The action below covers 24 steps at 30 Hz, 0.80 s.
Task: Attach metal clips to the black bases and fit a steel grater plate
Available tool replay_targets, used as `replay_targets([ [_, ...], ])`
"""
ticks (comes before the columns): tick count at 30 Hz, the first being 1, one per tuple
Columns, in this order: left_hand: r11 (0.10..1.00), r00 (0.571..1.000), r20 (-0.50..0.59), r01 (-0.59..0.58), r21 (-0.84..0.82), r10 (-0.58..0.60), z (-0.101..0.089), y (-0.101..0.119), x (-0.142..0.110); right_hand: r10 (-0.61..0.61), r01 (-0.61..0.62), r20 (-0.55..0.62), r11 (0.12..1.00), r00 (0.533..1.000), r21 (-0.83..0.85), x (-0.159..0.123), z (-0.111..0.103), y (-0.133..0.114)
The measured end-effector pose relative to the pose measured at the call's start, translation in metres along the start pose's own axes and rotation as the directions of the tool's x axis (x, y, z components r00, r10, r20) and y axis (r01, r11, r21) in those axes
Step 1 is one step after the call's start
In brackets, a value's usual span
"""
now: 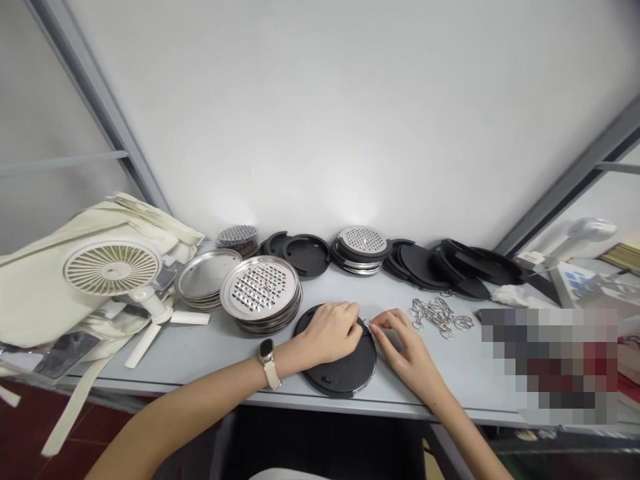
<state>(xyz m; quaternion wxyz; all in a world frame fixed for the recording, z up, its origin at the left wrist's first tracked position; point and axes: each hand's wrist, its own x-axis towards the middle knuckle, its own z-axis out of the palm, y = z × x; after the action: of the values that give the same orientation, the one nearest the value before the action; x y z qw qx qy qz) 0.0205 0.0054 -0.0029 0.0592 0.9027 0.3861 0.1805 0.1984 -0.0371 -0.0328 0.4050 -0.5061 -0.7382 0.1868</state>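
Note:
A round black plastic disc (340, 377) lies near the table's front edge, with a thin metal rim showing along its right side. Over its top part rests my left hand (333, 330), fingers curled and closed on it. My right hand (400, 340) pinches a small metal wire ring (367, 323) at the disc's upper right edge, thumb against forefinger. The fingers partly hide where ring and disc meet. Right of that hand lies a loose pile of bent wire rings (440, 315). A stack of round metal grater plates (260, 290) stands just left of the disc.
Behind sit black round holders (306, 255), a stack topped with a perforated plate (364, 240) and more black discs (420, 263). Plain metal discs (207, 275) are stacked at left. A white fan (115, 270) lies by a cream bag (30, 280). Something pixelated (550, 367) covers the right.

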Motion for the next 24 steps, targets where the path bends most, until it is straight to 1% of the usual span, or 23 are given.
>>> replay_targets([
  [3, 1.000, 1.000, -0.003, 0.002, -0.001, -0.002, 0.0002, 0.0000, -0.0001, -0.021, 0.019, -0.030, 0.999, 0.999, -0.046, 0.0000, -0.0010, 0.0007],
  [5, 1.000, 1.000, -0.002, 0.006, -0.003, -0.006, 0.0003, 0.0000, -0.0002, -0.014, 0.013, -0.026, 0.999, 1.000, -0.038, -0.0007, -0.0011, 0.0004],
  [11, 1.000, 1.000, -0.005, 0.006, 0.001, -0.006, 0.0008, -0.0005, -0.0003, 0.063, -0.062, -0.029, 0.998, 0.998, 0.029, -0.0021, 0.0004, -0.0008],
  [17, 1.000, 1.000, 0.000, -0.003, -0.005, 0.003, -0.0003, 0.0000, -0.0006, 0.142, -0.142, -0.007, 0.990, 0.990, 0.006, 0.0000, 0.0006, 0.0028],
  [24, 1.000, 1.000, 0.023, -0.001, -0.003, 0.001, -0.0012, -0.0001, -0.0009, 0.127, -0.127, 0.002, 0.992, 0.992, 0.011, 0.0007, 0.0017, 0.0044],
])
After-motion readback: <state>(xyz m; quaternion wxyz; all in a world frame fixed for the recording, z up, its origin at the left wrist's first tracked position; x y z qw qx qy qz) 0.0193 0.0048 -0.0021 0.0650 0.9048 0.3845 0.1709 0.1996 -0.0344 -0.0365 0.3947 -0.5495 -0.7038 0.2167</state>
